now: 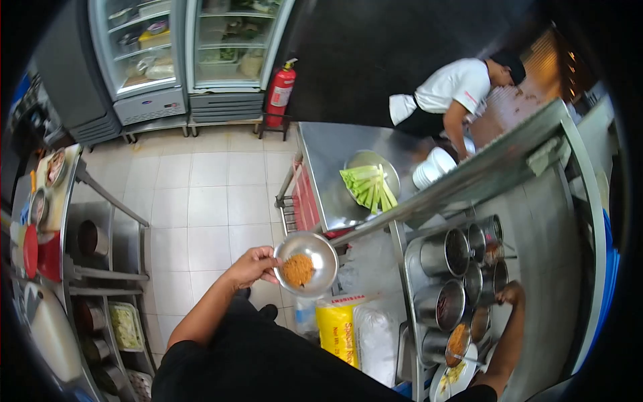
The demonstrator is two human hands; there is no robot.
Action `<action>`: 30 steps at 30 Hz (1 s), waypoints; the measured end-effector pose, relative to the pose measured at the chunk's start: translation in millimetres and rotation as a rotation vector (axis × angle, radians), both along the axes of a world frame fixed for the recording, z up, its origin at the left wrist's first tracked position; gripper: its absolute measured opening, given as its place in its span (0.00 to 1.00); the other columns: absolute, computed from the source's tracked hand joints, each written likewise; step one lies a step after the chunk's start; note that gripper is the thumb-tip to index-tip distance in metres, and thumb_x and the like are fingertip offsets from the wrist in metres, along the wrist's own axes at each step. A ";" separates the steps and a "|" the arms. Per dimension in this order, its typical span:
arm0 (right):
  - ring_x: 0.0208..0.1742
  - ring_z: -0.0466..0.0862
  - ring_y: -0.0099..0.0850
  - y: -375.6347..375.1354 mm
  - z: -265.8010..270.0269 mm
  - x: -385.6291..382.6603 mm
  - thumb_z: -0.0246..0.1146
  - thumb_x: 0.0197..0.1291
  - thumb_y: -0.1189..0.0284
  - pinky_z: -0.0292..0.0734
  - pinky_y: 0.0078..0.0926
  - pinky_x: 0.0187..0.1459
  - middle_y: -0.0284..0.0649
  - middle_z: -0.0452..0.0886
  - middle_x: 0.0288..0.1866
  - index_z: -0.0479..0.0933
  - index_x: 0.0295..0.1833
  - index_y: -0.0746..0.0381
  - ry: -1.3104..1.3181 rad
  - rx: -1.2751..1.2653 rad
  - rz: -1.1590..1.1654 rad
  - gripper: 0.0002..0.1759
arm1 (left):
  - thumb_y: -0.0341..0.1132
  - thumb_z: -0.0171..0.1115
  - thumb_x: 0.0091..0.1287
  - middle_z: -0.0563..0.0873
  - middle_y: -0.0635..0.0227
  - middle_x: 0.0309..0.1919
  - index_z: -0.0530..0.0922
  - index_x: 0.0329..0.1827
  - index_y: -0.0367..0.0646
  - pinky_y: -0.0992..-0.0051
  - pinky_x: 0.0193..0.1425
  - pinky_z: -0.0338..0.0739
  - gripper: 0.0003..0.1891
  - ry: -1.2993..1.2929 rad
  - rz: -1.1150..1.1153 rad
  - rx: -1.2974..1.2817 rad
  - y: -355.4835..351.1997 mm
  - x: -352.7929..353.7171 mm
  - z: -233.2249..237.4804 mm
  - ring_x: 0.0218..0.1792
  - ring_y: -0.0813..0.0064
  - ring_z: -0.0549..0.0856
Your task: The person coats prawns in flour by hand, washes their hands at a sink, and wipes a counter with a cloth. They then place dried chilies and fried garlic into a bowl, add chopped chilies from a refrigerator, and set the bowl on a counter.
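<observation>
My left hand (258,266) grips the rim of a steel bowl (325,258), thumb over the edge. A small heap of orange-brown crumbs (297,269) lies inside it. On the right, my right hand (513,295) is closed beside a steel pot (496,275) on the rack; what its fingers hold, if anything, is too small to make out. Several steel containers (444,252) stand close together there. Nearer to my body, one container holds a similar orange-brown food (458,343) with a spoon, beside a white plate (453,383) of yellowish pieces.
A basin (394,173) of cut green stalks and stacked white containers (434,167) stand on the steel table (328,144). A co-worker (455,90) leans over behind it. A yellow sack (337,333) lies below my bowl. Left are a side table (75,201) and fridges; a fire extinguisher (280,94) stands behind.
</observation>
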State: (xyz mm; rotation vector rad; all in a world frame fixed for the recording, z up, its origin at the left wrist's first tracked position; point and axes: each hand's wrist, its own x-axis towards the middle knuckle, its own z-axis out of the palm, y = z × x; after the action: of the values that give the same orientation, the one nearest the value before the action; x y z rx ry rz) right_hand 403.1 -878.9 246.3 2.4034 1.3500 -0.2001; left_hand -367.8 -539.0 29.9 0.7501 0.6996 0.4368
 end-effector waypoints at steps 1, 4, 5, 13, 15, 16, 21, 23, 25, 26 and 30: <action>0.22 0.77 0.29 2.6 28.1 -30.5 0.58 0.46 0.74 0.69 0.31 0.24 0.36 0.80 0.22 0.79 0.25 0.62 -0.092 -0.162 -0.069 0.05 | 0.30 0.58 0.64 0.79 0.69 0.25 0.73 0.35 0.39 0.80 0.32 0.84 0.05 -0.004 0.055 0.002 5.6 -3.3 3.3 0.25 0.79 0.83; 0.17 0.73 0.24 -12.8 93.9 -117.7 0.60 0.48 0.70 0.66 0.24 0.19 0.32 0.76 0.17 0.79 0.25 0.59 -0.091 0.273 -0.271 0.06 | 0.32 0.57 0.64 0.80 0.67 0.29 0.75 0.35 0.38 0.77 0.33 0.84 0.06 0.035 0.153 0.073 34.7 -8.7 12.6 0.29 0.77 0.83; 0.16 0.71 0.21 8.7 124.1 -198.2 0.61 0.49 0.69 0.63 0.20 0.18 0.30 0.73 0.16 0.78 0.24 0.60 0.064 0.704 -0.696 0.07 | 0.32 0.57 0.64 0.80 0.68 0.29 0.74 0.35 0.38 0.78 0.33 0.84 0.06 0.014 0.168 0.113 48.9 -10.9 10.8 0.29 0.78 0.83; 0.19 0.65 0.11 128.8 112.2 -469.8 0.65 0.53 0.66 0.56 0.10 0.19 0.24 0.70 0.21 0.78 0.36 0.63 0.561 1.045 -0.400 0.12 | 0.32 0.57 0.65 0.76 0.71 0.25 0.72 0.31 0.39 0.80 0.32 0.84 0.07 -0.029 0.218 0.131 164.5 -59.7 2.5 0.24 0.82 0.80; 0.21 0.66 0.13 230.0 56.0 -551.0 0.65 0.54 0.67 0.58 0.12 0.21 0.25 0.72 0.22 0.79 0.37 0.64 0.722 0.961 -0.376 0.11 | 0.31 0.57 0.64 0.76 0.69 0.25 0.71 0.31 0.38 0.81 0.32 0.84 0.07 -0.040 0.174 0.129 186.6 -69.8 8.2 0.23 0.82 0.80; 0.22 0.67 0.14 286.0 28.2 -587.5 0.64 0.55 0.68 0.60 0.13 0.22 0.26 0.73 0.23 0.79 0.37 0.64 0.806 0.891 -0.373 0.10 | 0.31 0.57 0.64 0.76 0.69 0.25 0.71 0.31 0.38 0.81 0.32 0.84 0.07 -0.040 0.170 0.120 199.2 -78.2 8.3 0.23 0.82 0.80; 0.27 0.76 0.26 510.5 -110.6 -709.5 0.62 0.57 0.71 0.69 0.24 0.30 0.40 0.78 0.26 0.80 0.37 0.68 0.930 0.848 0.242 0.10 | 0.33 0.57 0.65 0.77 0.69 0.29 0.71 0.32 0.38 0.79 0.32 0.84 0.08 -0.055 0.162 0.181 255.4 -145.4 17.1 0.28 0.81 0.81; 0.27 0.77 0.29 564.4 -135.3 -748.1 0.62 0.57 0.71 0.69 0.25 0.30 0.42 0.78 0.26 0.80 0.37 0.67 0.964 0.843 0.350 0.09 | 0.33 0.57 0.66 0.78 0.68 0.32 0.72 0.33 0.39 0.80 0.32 0.84 0.07 -0.061 0.203 0.206 278.3 -177.3 22.9 0.31 0.79 0.81; 0.26 0.76 0.32 607.8 -145.1 -783.8 0.62 0.57 0.71 0.69 0.25 0.30 0.42 0.76 0.24 0.80 0.37 0.67 0.930 0.663 0.388 0.09 | 0.33 0.57 0.66 0.78 0.68 0.32 0.72 0.33 0.39 0.80 0.32 0.84 0.07 -0.060 0.269 0.212 302.2 -207.7 19.2 0.31 0.79 0.82; 0.26 0.76 0.32 628.0 -144.0 -800.3 0.62 0.57 0.71 0.69 0.25 0.30 0.42 0.76 0.24 0.80 0.37 0.67 0.953 0.652 0.420 0.09 | 0.33 0.57 0.66 0.78 0.68 0.31 0.72 0.33 0.39 0.80 0.32 0.84 0.07 -0.072 0.302 0.214 314.7 -222.6 18.7 0.30 0.79 0.82; 0.23 0.73 0.30 702.9 -130.3 -856.9 0.64 0.54 0.71 0.68 0.27 0.28 0.41 0.73 0.21 0.82 0.35 0.65 0.962 0.814 0.547 0.08 | 0.33 0.58 0.65 0.77 0.70 0.29 0.71 0.34 0.39 0.80 0.31 0.83 0.07 -0.016 0.444 0.211 362.3 -274.9 15.7 0.25 0.80 0.81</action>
State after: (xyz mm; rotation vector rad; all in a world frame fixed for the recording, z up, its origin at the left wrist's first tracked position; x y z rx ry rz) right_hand -453.8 -175.9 116.0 2.4296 2.9268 -0.8684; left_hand -642.7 -176.7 45.6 0.7868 0.8144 0.9313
